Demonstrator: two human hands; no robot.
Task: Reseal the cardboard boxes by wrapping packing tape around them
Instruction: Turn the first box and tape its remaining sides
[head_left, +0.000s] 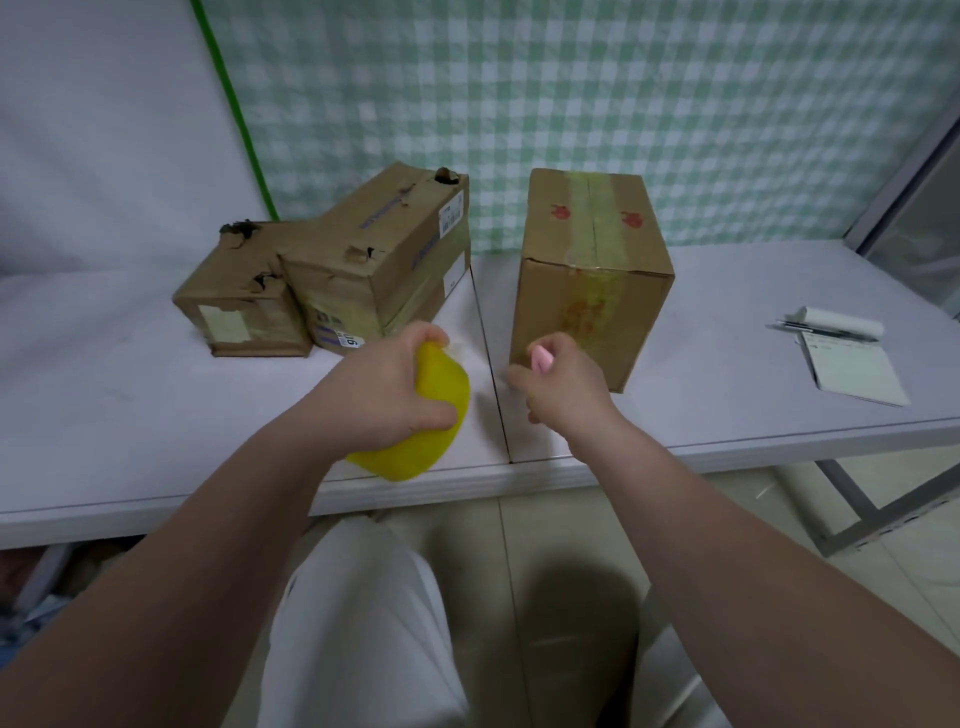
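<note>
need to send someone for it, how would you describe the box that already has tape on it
On the white table, in front of the green checked curtain, the box stands alone right of the centre seam, left of the notepad. Unlike the two torn, dented boxes to its left, it is intact, with yellowish tape running over its top and down its front.

One head-worn wide-angle view looks forward and down onto the table (727, 410) from close above.
</note>
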